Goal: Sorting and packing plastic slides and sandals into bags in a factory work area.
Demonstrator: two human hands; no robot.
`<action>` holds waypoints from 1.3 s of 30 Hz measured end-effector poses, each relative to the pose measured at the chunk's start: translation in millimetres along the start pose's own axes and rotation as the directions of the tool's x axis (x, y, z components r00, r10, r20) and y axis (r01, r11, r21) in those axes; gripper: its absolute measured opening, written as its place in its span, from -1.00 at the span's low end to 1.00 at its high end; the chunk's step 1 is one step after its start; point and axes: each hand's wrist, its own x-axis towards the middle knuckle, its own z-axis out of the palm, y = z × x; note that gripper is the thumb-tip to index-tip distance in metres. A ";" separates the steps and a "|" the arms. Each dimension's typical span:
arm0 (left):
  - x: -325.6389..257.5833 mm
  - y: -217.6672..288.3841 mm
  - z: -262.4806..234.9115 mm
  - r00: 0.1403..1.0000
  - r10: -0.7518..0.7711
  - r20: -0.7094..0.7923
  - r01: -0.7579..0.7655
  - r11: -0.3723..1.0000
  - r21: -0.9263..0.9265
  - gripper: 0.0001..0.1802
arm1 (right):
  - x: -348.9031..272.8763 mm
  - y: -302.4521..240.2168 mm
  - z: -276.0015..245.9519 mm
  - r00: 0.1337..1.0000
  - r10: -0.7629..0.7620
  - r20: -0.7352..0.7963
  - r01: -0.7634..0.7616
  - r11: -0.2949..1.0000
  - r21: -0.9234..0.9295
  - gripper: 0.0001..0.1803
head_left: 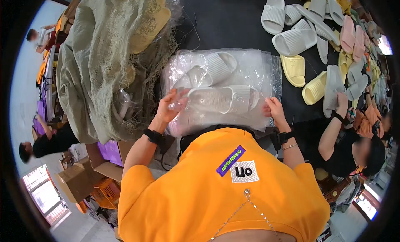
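A pair of grey slide slippers lies on a stack of transparent plastic bags (258,67). The farther slipper (221,67) is tilted, its ribbed strap toward the right. Nearest me, the other slipper (210,99) lies lengthwise under shiny film and looks to be inside a plastic bag (239,116). At its left end, my left hand (170,105) is closed, fingers pinching the film. My right hand (273,107) pinches the film at the right end, fingertips together. Whether the farther slipper is in that same bag I cannot tell.
A large grey-green woven sack (98,67) with yellow slippers (152,31) fills the left. Loose grey slippers (295,40), yellow slippers (293,71) and pink slippers (348,33) spread over the dark table (233,21). At right, a co-worker's hand (341,101) touches a grey slipper (332,90).
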 end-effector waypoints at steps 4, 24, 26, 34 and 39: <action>-1.3 13.1 12.3 0.999 -0.035 0.031 0.033 0.998 0.053 -0.70 | -5.3 -9.3 8.7 0.989 -0.137 -0.049 0.128 0.979 -0.158 -0.66; 57.1 -21.4 80.1 0.553 -0.172 0.815 -0.678 -0.662 0.320 -0.54 | 6.0 -16.0 23.1 0.908 -0.417 0.036 0.397 0.832 -0.388 -0.67; 56.0 -28.4 90.4 0.548 -0.234 0.803 -0.727 -0.608 0.319 -0.56 | 6.9 -9.7 20.3 0.909 -0.416 0.034 0.402 0.850 -0.341 -0.69; 106.5 -75.7 28.3 0.564 0.008 0.826 -0.581 -0.708 0.403 -0.66 | 12.7 -12.6 25.7 0.952 -0.306 -0.032 0.292 0.933 -0.211 -0.75; 47.7 -32.5 35.8 0.808 0.044 0.587 -0.370 -0.738 0.564 -0.65 | 21.8 7.0 -2.3 0.880 -0.361 -0.310 0.231 0.893 -0.385 -0.76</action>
